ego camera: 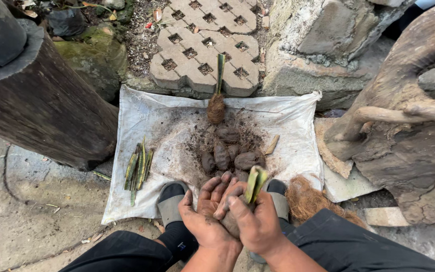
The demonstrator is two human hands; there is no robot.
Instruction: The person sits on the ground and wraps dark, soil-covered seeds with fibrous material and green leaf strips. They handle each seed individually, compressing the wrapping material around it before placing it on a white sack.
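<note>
To do this step well, I want the soil packed evenly round the base of the green cutting, pressing from both sides so the ball firms up without snapping the stem, and I should keep the stem upright in the middle as I squeeze.

My left hand cups the soil ball from the left and below, fingers half curled, palm up, its grip loosely closed against the lump. My right hand wraps over it from the right; its grip is closed on the ball, with the cutting rising between my thumb and fingers. The ball sits near me, just above my sandalled feet.

Farther off, on the white cloth spread over the ground, lies a heap of dark soil with several shaped lumps. One finished ball wrapped in fibre lies at the far edge with its stem pointing away. A bundle of green cuttings lies at left, and loose coconut fibre at right.
</note>
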